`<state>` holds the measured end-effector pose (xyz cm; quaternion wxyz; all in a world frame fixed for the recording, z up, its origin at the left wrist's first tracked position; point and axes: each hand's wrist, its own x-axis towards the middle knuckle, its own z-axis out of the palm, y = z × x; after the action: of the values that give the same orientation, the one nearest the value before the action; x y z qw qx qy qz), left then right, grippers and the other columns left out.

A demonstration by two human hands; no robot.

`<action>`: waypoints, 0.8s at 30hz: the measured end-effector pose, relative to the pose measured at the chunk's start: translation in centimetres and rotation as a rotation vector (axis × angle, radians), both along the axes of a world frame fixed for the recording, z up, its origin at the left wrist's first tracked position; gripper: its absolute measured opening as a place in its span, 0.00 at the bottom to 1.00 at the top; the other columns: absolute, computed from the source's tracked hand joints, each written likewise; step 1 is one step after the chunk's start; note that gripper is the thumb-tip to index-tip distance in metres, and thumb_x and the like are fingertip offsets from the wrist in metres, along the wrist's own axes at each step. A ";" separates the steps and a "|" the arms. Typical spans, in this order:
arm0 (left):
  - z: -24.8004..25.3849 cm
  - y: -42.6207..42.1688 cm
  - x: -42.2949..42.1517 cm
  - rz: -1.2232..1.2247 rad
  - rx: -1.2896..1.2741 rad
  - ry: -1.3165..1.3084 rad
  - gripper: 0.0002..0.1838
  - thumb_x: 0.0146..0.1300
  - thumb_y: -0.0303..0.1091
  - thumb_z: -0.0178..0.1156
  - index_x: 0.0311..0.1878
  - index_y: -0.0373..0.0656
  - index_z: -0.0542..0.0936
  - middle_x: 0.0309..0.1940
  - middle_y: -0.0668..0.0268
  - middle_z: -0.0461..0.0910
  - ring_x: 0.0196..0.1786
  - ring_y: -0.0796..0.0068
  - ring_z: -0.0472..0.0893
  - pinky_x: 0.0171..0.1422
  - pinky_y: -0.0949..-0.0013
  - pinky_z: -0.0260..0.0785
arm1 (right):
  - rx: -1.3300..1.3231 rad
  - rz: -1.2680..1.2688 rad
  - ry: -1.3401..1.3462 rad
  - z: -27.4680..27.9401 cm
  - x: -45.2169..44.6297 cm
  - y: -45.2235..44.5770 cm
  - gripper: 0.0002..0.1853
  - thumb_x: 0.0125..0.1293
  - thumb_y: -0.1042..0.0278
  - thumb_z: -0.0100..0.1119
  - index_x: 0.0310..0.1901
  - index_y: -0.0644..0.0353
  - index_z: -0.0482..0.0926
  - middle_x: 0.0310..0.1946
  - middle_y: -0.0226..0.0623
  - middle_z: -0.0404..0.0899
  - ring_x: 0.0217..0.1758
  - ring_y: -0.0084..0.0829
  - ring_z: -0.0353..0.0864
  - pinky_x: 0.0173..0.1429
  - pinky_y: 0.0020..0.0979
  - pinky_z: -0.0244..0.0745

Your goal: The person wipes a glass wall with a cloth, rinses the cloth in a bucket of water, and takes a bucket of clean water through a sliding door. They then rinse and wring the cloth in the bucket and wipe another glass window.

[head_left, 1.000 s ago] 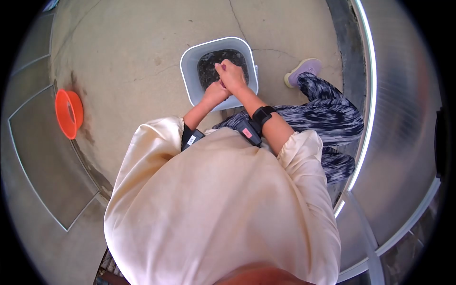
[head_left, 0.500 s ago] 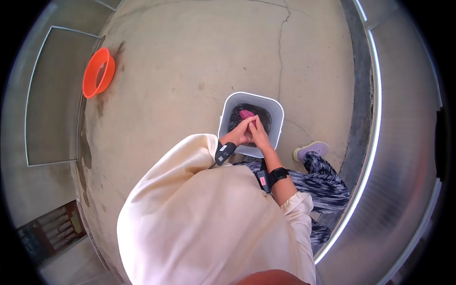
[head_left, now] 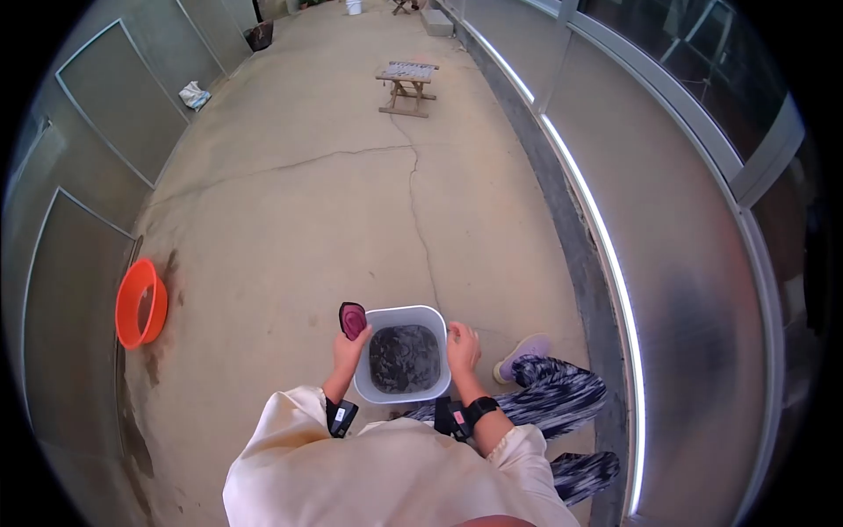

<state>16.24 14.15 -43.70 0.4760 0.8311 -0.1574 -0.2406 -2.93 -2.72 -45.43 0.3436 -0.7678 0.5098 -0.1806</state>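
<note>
A white, roundish-square bucket (head_left: 362, 383) stands on the floor in front of me, with dark water (head_left: 405, 358) and some foam inside. At the bucket's left rim my left hand (head_left: 349, 345) grips a dark pink cloth item (head_left: 353, 321) with a black edge, held upright. My right hand (head_left: 463, 348) is at the right rim, its fingers curled; whether they hold the rim or anything else is too small to tell. Black devices are strapped on both wrists.
An orange basin (head_left: 141, 304) leans by the left wall. Farther ahead stand a small folding stool (head_left: 407, 86), a white bag (head_left: 194, 96) and a distant white bucket (head_left: 353, 7). A glazed frame wall runs along the right; my shoe (head_left: 524, 354) is right of the bucket.
My hands, together over the bucket before, have moved apart to its two sides. The pink item is now out at the left in my left hand. The view has tilted up, showing more floor ahead.
</note>
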 end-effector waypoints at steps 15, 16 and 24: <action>-3.3 3.8 -1.0 -0.172 -0.062 0.595 0.29 0.60 0.56 0.53 0.57 0.46 0.67 0.53 0.68 0.68 0.58 0.71 0.64 0.62 0.54 0.51 | 0.629 -0.079 0.080 -4.0 -1.4 0.8 0.38 0.52 0.36 0.51 0.57 0.59 0.69 0.59 0.45 0.66 0.63 0.46 0.62 0.60 0.53 0.57; -3.4 3.6 -1.2 -0.232 -0.051 0.518 0.30 0.59 0.58 0.52 0.58 0.46 0.66 0.55 0.67 0.67 0.59 0.69 0.63 0.64 0.52 0.48 | 0.649 -0.084 0.051 -4.4 -1.3 0.4 0.39 0.50 0.35 0.53 0.56 0.59 0.70 0.59 0.46 0.66 0.64 0.46 0.62 0.61 0.51 0.57; -6.1 5.5 3.2 0.079 -0.350 1.194 0.23 0.57 0.62 0.51 0.43 0.54 0.73 0.37 0.68 0.72 0.57 0.60 0.66 0.61 0.41 0.52 | 0.621 0.110 0.277 -5.5 -1.6 -2.1 0.37 0.47 0.35 0.57 0.49 0.61 0.76 0.47 0.47 0.76 0.52 0.42 0.75 0.55 0.39 0.69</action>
<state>19.46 19.62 -49.80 0.6195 0.4681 0.1299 -0.6166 -4.54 -4.85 -50.92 0.4975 -0.6701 0.5402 0.1081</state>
